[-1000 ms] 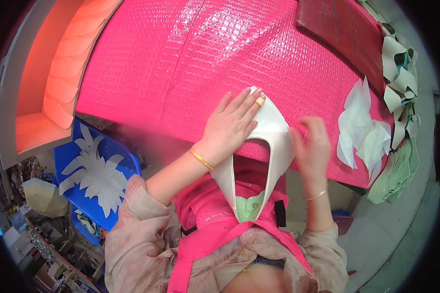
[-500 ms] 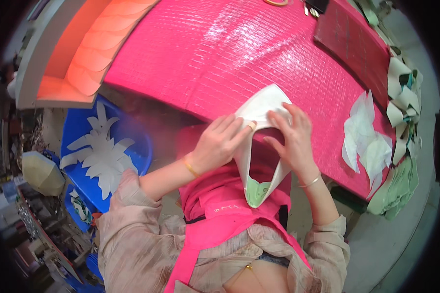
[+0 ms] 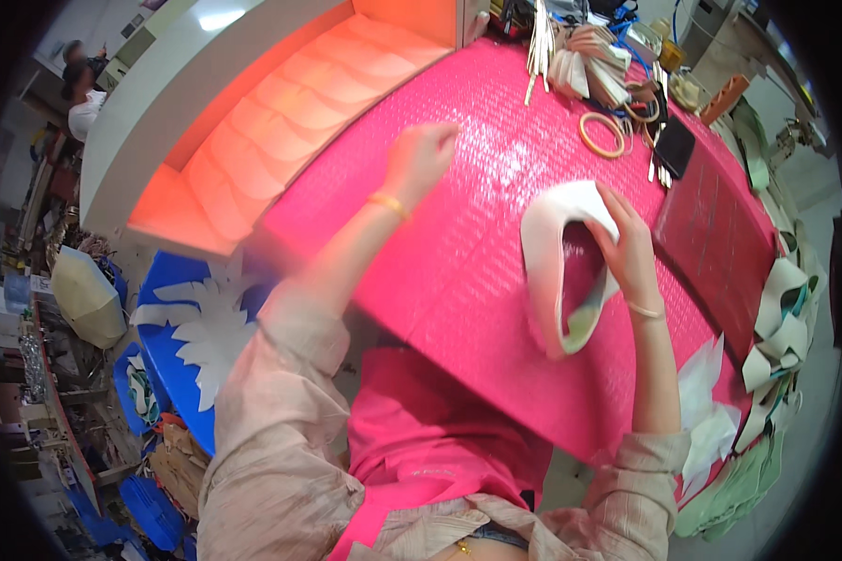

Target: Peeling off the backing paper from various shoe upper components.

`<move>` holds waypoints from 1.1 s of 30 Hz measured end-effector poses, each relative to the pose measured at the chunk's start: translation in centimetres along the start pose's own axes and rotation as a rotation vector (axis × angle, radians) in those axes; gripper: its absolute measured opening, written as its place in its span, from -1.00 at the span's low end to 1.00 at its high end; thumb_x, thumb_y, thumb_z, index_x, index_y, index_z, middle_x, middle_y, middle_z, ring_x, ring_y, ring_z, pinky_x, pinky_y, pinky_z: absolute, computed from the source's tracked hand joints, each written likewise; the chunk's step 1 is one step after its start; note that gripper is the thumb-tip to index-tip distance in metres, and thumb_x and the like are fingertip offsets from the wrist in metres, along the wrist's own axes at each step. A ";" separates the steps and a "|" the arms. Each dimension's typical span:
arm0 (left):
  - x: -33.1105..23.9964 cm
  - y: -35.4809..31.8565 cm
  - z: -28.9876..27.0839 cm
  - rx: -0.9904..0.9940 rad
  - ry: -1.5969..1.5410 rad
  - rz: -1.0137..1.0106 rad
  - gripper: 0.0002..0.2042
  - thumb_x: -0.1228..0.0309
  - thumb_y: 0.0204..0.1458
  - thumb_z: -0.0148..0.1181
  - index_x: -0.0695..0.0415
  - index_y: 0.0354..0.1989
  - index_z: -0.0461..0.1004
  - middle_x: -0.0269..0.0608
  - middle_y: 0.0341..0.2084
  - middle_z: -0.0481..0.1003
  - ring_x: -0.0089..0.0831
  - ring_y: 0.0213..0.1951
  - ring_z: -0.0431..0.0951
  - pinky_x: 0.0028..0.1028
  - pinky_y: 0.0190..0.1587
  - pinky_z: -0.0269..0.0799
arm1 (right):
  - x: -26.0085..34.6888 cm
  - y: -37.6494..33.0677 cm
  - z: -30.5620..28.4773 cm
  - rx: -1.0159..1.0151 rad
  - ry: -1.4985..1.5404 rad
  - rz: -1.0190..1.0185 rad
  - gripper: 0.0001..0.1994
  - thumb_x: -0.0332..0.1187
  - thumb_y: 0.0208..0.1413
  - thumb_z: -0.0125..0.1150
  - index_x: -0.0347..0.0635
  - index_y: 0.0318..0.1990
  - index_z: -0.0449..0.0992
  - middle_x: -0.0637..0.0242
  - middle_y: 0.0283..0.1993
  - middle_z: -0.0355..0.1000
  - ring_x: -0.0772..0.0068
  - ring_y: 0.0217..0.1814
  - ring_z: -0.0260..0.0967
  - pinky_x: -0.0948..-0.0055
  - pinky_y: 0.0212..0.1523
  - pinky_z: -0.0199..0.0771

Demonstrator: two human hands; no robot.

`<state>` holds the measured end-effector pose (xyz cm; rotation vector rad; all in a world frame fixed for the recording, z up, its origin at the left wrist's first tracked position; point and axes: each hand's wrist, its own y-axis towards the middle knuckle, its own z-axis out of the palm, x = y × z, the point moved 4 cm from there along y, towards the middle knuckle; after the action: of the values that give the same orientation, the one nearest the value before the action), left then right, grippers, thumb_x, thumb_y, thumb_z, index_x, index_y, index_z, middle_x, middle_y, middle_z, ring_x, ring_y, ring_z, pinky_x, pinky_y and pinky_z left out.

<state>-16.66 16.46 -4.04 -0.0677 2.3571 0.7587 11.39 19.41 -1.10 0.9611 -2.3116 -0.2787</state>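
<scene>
My right hand (image 3: 630, 245) grips a white shoe upper (image 3: 544, 245) by its upper right edge, thumb inside the opening and fingers outside. The upper is a loop with a pale green inner patch at its lower end, and it is held over the pink-covered table (image 3: 458, 280). My left hand (image 3: 421, 166) is apart from it, raised over the table's left part near the glowing box. Its fingers are curled together, slightly blurred, and nothing shows in them.
An orange-lit box (image 3: 281, 140) with curved pieces borders the table's far left. White cut pieces (image 3: 206, 327) lie in a blue tub (image 3: 173, 374). A dark red board (image 3: 716, 252), a tape ring (image 3: 602, 136) and a phone (image 3: 674, 148) lie at right. White-and-green pieces (image 3: 781, 327) hang along the right edge.
My left hand has let go of the shoe upper and moved up and left. The right hand has carried the upper rightward, farther over the table. The view has shifted, showing more of the table's far end.
</scene>
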 end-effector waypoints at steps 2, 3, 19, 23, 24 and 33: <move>2.1 5.6 1.0 -0.093 0.229 0.007 -0.82 0.39 -0.11 -0.03 0.12 -0.40 0.49 -0.03 -0.50 0.46 -0.15 -0.42 0.49 -0.27 -0.37 0.40 | 0.4 -0.6 -1.1 -0.058 -0.023 0.000 -0.62 -0.50 -0.08 0.08 -0.25 -0.02 0.31 0.07 -0.05 0.29 0.10 -0.01 0.25 0.34 -0.03 0.25; 3.4 8.3 1.4 -0.094 0.372 -0.016 -0.82 0.39 -0.11 -0.05 0.13 -0.43 0.49 -0.03 -0.53 0.46 -0.15 -0.44 0.50 -0.25 -0.38 0.41 | -0.1 -1.4 -1.1 -0.055 -0.026 0.039 -0.63 -0.51 -0.07 0.07 -0.25 -0.03 0.31 0.09 -0.05 0.28 0.11 -0.01 0.24 0.33 -0.02 0.24; 13.1 20.2 6.1 0.378 0.959 0.349 -0.78 0.35 -0.12 -0.09 0.20 -0.59 0.45 0.03 -0.59 0.44 -0.07 -0.47 0.47 -0.22 -0.41 0.38 | -8.9 -7.6 -1.6 -0.150 0.262 0.543 -0.83 -0.60 -0.03 -0.08 -0.32 -0.30 0.43 0.17 -0.10 0.34 0.35 -0.02 0.26 0.47 0.01 0.19; 13.4 20.4 4.7 0.125 0.827 0.021 -0.76 0.26 -0.12 -0.04 0.19 -0.46 0.43 0.01 -0.54 0.46 -0.10 -0.44 0.49 -0.25 -0.40 0.38 | -9.1 -7.9 -1.6 -0.143 0.329 0.550 -0.83 -0.60 -0.02 -0.09 -0.32 -0.30 0.43 0.19 -0.09 0.32 0.36 0.00 0.23 0.48 0.02 0.17; 14.0 20.6 3.7 -0.020 0.703 -0.114 -0.73 0.21 -0.12 -0.04 0.19 -0.43 0.39 -0.01 -0.57 0.45 -0.11 -0.45 0.48 -0.25 -0.41 0.37 | -9.2 -7.8 -1.7 -0.146 0.331 0.548 -0.83 -0.60 -0.02 -0.09 -0.32 -0.30 0.43 0.19 -0.09 0.32 0.36 0.00 0.23 0.48 0.02 0.17; 15.6 20.1 4.2 -0.015 0.618 -0.039 -0.77 0.25 -0.10 -0.01 0.11 -0.33 0.40 0.03 -0.44 0.45 -0.05 -0.32 0.45 -0.19 -0.31 0.34 | -10.1 -8.1 -1.7 -0.102 0.571 0.602 -0.84 -0.61 -0.02 -0.10 -0.34 -0.32 0.42 0.20 -0.08 0.30 0.40 0.03 0.20 0.50 0.03 0.16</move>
<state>-31.20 37.63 -5.90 -0.4051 2.9168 0.8203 22.61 20.71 -7.65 0.2120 -1.9106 0.1188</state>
